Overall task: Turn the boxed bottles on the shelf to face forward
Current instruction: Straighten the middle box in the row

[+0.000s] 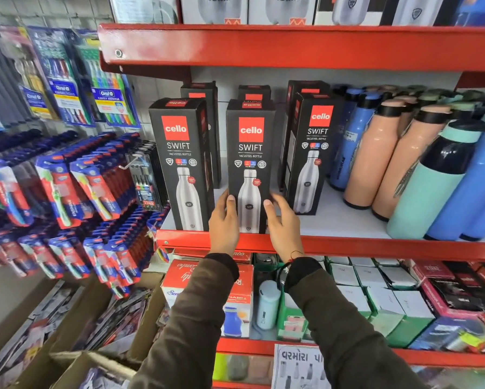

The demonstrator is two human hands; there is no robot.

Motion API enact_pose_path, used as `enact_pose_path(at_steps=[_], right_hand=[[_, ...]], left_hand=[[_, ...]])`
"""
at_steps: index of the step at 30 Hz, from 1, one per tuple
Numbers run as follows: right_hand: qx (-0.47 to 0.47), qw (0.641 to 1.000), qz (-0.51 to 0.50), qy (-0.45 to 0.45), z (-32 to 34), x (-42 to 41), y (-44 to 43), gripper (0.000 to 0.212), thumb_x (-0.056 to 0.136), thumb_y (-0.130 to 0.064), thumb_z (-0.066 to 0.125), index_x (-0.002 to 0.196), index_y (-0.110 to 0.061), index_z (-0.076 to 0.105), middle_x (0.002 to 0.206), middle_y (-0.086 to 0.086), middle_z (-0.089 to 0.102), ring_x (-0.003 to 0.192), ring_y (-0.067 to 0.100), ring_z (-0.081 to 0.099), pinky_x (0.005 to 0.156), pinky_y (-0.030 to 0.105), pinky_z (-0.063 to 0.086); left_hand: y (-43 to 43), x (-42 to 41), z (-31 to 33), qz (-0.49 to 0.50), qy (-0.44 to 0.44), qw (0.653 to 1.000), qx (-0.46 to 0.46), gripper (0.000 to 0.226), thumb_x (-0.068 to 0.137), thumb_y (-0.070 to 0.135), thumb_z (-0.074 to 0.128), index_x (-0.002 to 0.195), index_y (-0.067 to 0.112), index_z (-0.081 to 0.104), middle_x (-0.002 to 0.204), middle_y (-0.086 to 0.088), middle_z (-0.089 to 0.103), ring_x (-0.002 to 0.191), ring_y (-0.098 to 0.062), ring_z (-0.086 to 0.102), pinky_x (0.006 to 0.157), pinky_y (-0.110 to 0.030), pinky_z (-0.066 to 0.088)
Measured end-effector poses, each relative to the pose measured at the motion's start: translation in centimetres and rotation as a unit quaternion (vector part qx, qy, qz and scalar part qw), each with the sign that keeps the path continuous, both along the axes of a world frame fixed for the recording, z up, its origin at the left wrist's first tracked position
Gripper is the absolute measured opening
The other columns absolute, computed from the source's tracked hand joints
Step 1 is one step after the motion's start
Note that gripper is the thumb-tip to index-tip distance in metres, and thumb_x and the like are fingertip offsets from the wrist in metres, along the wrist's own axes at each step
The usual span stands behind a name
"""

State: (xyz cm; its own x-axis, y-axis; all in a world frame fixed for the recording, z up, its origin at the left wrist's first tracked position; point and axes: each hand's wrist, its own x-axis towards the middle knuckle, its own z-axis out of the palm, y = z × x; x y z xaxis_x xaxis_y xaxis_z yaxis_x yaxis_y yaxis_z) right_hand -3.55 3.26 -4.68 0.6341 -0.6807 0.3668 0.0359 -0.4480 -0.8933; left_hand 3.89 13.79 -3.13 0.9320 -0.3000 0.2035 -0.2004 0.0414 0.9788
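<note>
Three black Cello Swift bottle boxes stand at the front of the red shelf (348, 244), their printed fronts toward me. The middle box (249, 153) is gripped low on both sides: my left hand (224, 220) on its left edge, my right hand (282, 223) on its right edge. The left box (181, 161) stands close beside it. The right box (311, 153) stands further back, angled slightly left. Three more black boxes (254, 92) stand behind them, mostly hidden.
Loose bottles in peach, blue and teal (421, 164) crowd the right of the same shelf. Toothbrush packs (67, 181) hang on the wall at left. The upper shelf edge (292, 44) hangs close above the boxes. Boxed goods (376, 293) fill the lower shelf.
</note>
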Motion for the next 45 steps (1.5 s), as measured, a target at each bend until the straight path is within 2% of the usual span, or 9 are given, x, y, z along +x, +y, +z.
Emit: enact_pose_path(at_steps=[5,9,13,19,24,30,33,37,45], right_hand=[[0.008,1.0,0.027,-0.004,0.0,-0.6,-0.1,0.04,0.104,-0.036,0.049,0.141,-0.022,0.052,0.128,-0.012,0.057,0.099,-0.03,0.05,0.08,-0.008,0.033],[0.021,0.999,0.029,-0.017,-0.5,-1.8,-1.0,0.034,0.103,-0.035,0.051,0.135,-0.025,0.058,0.133,-0.004,0.063,0.113,-0.002,0.06,0.085,0.0,0.04],[0.019,0.999,0.029,-0.037,-0.7,-3.8,-3.2,0.03,0.103,-0.03,0.053,0.132,-0.023,0.06,0.132,-0.002,0.064,0.119,0.006,0.061,0.091,0.003,0.041],[-0.003,0.998,-0.024,-0.061,-0.3,-5.8,-7.7,0.031,0.104,-0.028,0.052,0.132,-0.019,0.06,0.131,0.002,0.061,0.111,-0.003,0.057,0.084,-0.002,0.037],[0.009,0.998,-0.027,-0.054,0.3,-5.1,-11.6,0.04,0.104,-0.027,0.052,0.142,-0.016,0.05,0.147,0.007,0.05,0.137,0.02,0.046,0.115,0.033,0.035],[0.041,0.999,-0.025,-0.026,1.7,-2.1,-15.4,0.052,0.105,-0.03,0.049,0.153,-0.015,0.034,0.16,0.006,0.035,0.148,0.02,0.031,0.112,0.024,0.021],[0.061,0.998,-0.014,-0.012,1.8,-1.1,-16.5,0.052,0.105,-0.03,0.047,0.153,-0.016,0.034,0.16,0.005,0.036,0.147,0.021,0.033,0.108,0.021,0.022],[0.064,0.998,-0.015,-0.015,1.4,-0.6,-17.0,0.048,0.104,-0.026,0.049,0.15,-0.015,0.041,0.152,0.006,0.047,0.134,0.014,0.044,0.088,0.0,0.023],[0.062,0.997,-0.024,-0.031,0.8,-1.8,-16.0,0.048,0.102,-0.032,0.052,0.148,-0.018,0.045,0.15,0.004,0.05,0.134,0.015,0.047,0.102,0.023,0.031]], left_hand=[[-0.4,-0.9,-0.4,0.02,0.012,0.999,-0.022,0.046,0.107,0.033,0.042,0.15,0.018,0.046,0.153,0.0,0.051,0.143,-0.014,0.044,0.106,-0.019,0.028],[-1.3,-3.3,-1.8,0.107,-0.007,0.992,-0.07,0.045,0.105,0.026,0.046,0.149,0.016,0.045,0.153,-0.007,0.045,0.145,-0.022,0.04,0.117,-0.033,0.032],[-3.1,-6.9,-3.1,0.21,-0.072,0.97,-0.1,0.043,0.1,0.014,0.053,0.142,0.02,0.049,0.148,-0.008,0.04,0.136,-0.015,0.038,0.114,-0.036,0.032],[-7.3,-9.9,-3.1,0.129,-0.188,0.969,-0.098,0.04,0.1,0.014,0.048,0.139,0.016,0.05,0.139,0.0,0.048,0.132,-0.023,0.046,0.11,-0.051,0.039],[-11.3,-9.6,-1.7,-0.016,-0.179,0.98,-0.085,0.046,0.106,0.015,0.042,0.152,0.017,0.039,0.152,0.005,0.042,0.143,-0.008,0.039,0.121,-0.026,0.031],[-15.2,-5.0,1.4,-0.064,-0.048,0.997,-0.013,0.054,0.109,0.016,0.034,0.16,0.01,0.018,0.17,-0.005,0.019,0.158,-0.018,0.017,0.126,-0.025,0.012],[-16.2,-3.6,2.2,-0.086,0.015,0.996,0.001,0.054,0.11,0.028,0.032,0.161,0.018,0.021,0.169,-0.001,0.024,0.157,-0.018,0.022,0.128,-0.031,0.015],[-16.7,-3.0,2.1,-0.088,0.053,0.995,-0.012,0.05,0.109,0.03,0.036,0.157,0.018,0.035,0.164,-0.002,0.037,0.154,-0.019,0.032,0.128,-0.035,0.022],[-15.5,-3.3,0.9,-0.063,0.024,0.997,-0.029,0.043,0.106,0.018,0.045,0.149,0.013,0.047,0.14,0.003,0.055,0.136,-0.01,0.046,0.102,-0.01,0.031]])
